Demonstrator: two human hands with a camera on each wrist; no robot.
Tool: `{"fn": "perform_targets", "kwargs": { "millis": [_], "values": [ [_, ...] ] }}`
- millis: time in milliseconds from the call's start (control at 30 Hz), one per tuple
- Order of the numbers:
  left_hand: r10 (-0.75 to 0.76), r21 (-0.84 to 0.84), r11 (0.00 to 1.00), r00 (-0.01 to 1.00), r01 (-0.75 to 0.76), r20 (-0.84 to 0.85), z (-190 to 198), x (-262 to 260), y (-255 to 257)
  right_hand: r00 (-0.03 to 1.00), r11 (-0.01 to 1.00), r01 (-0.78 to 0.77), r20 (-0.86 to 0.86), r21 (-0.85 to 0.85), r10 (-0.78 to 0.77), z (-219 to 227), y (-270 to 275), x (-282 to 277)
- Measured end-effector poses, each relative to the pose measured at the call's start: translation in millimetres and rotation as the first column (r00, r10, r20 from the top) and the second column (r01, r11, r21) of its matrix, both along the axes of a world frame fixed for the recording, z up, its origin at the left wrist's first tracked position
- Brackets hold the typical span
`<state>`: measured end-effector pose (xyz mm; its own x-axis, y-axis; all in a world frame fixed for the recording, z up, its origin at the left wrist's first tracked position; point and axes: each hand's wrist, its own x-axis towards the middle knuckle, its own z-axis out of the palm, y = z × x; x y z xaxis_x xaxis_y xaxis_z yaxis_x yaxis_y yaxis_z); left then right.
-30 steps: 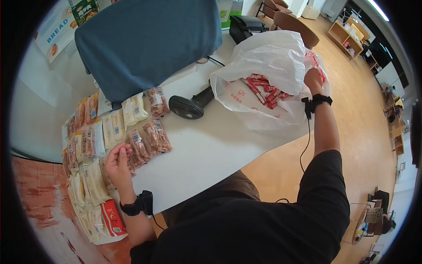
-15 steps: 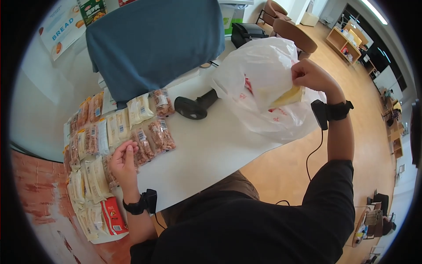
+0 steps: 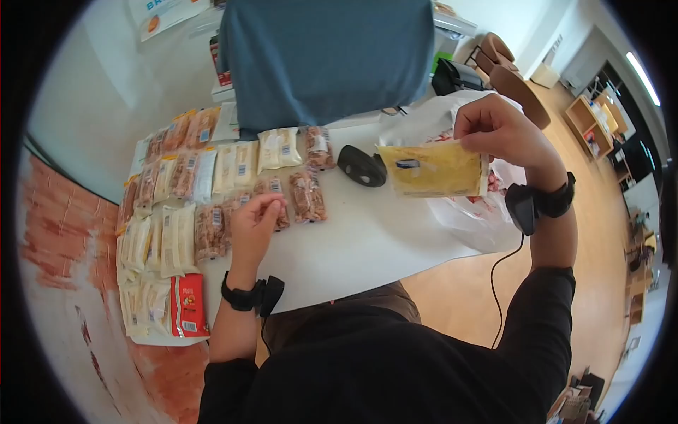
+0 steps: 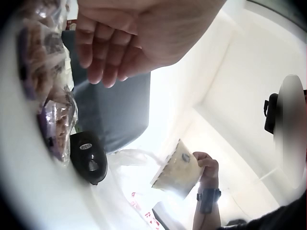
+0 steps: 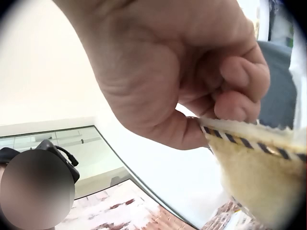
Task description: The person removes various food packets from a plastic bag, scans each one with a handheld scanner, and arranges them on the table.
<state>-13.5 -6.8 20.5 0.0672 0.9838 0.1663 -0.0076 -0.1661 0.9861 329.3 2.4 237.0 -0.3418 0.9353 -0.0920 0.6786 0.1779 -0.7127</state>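
The right hand (image 3: 500, 131) has its fingers (image 5: 238, 72) curled and pinches one corner of a yellow packet (image 3: 439, 171), beside its striped edge. The packet is held up over the right-hand part of the bench (image 3: 332, 258). The left hand (image 3: 256, 225) holds nothing, its fingers loosely bent; it hovers by the brown packets (image 3: 308, 198), between them and the bench's near edge. Behind and below the yellow packet, at the bench's right end, lies a white plastic bag (image 3: 462, 225) with some red items (image 3: 494, 185) showing in it. A black scanner (image 3: 361, 167) lies between the bag and the brown packets, nearer the far edge. Pale packets (image 3: 178, 240) fill much of the left end in rows with more brown ones, and a red packet (image 3: 188, 304) lies at the near left corner. Along the far edge, a blue-grey cloth (image 3: 332, 63) hangs over something large
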Motion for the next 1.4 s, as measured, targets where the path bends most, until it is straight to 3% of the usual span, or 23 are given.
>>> {"fn": "perform_targets", "kwargs": {
  "millis": [133, 200, 233, 300, 333, 367, 433, 467, 533, 633, 800, 833, 933, 1033, 1233, 1367, 1400],
  "values": [
    [-0.170, -0.153, 0.973, 0.985, 0.174, 0.040, 0, 3, -1, 0.992, 0.991, -0.049, -0.107, 0.123, 0.062, -27, 7, -37],
    [-0.229, -0.345, 0.868, 0.904, 0.358, 0.362, 4, 3, -1, 0.995, 0.949, -0.033, -0.083, 0.315, 0.062, -54, -2, -67],
    [-0.223, -0.401, 0.790, 0.827, 0.463, 0.515, 6, 2, 0, 0.992, 0.901, -0.062, -0.070, 0.430, 0.101, -67, -9, -83],
    [-0.248, -0.339, 0.713, 0.672, 0.615, 0.698, 5, -6, 4, 0.983, 0.799, -0.122, -0.039, 0.589, 0.180, -93, -20, -109],
    [-0.255, -0.291, 0.670, 0.580, 0.683, 0.774, 2, -10, 7, 0.975, 0.754, -0.154, -0.024, 0.638, 0.219, -106, -22, -117],
    [-0.311, -0.143, 0.625, 0.413, 0.767, 0.856, -4, -17, 11, 0.966, 0.721, -0.160, -0.042, 0.675, 0.254, -119, -22, -123],
    [-0.132, -0.342, 0.766, 0.653, 0.545, 0.746, -5, -15, 11, 0.944, 0.651, -0.165, -0.072, 0.740, 0.321, -141, -21, -129],
    [-0.025, -0.425, 0.807, 0.743, 0.410, 0.669, -3, -14, 11, 0.958, 0.718, -0.078, -0.148, 0.692, 0.247, -146, -23, -129],
    [0.056, -0.376, 0.870, 0.694, 0.319, 0.718, -2, -15, 11, 0.958, 0.820, 0.093, -0.277, 0.565, 0.082, -154, -23, -125],
    [0.157, -0.349, 0.922, 0.660, 0.169, 0.735, -1, -16, 14, 0.969, 0.768, 0.237, -0.203, 0.596, -0.142, -184, 3, -94],
    [0.139, -0.279, 0.957, 0.721, 0.078, 0.679, -4, -22, 14, 0.908, 0.680, 0.180, 0.146, 0.711, -0.393, -216, 53, -38],
    [0.142, -0.276, 0.959, 0.732, 0.065, 0.666, -5, -22, 15, 0.875, 0.760, 0.183, 0.248, 0.624, -0.415, -202, 47, -46],
    [0.141, -0.265, 0.963, 0.766, 0.040, 0.627, -3, -20, 15, 0.842, 0.785, -0.062, 0.455, 0.616, -0.290, -216, 59, -44],
    [0.124, -0.235, 0.972, 0.793, 0.024, 0.596, -2, -19, 15, 0.844, 0.807, -0.117, 0.486, 0.579, -0.226, -221, 65, -48],
    [0.154, -0.160, 0.984, 0.851, -0.083, 0.502, 0, -16, 13, 0.937, 0.813, -0.163, 0.346, 0.559, -0.050, -221, 72, -45],
    [0.209, -0.094, 0.978, 0.870, -0.186, 0.447, -1, -9, 12, 0.992, 0.752, -0.102, 0.121, 0.651, 0.029, -205, 59, -62],
    [0.220, -0.023, 0.974, 0.908, -0.226, 0.356, -3, -9, 11, 0.995, 0.724, -0.095, 0.071, 0.684, 0.063, -201, 52, -70]
  ]
}}
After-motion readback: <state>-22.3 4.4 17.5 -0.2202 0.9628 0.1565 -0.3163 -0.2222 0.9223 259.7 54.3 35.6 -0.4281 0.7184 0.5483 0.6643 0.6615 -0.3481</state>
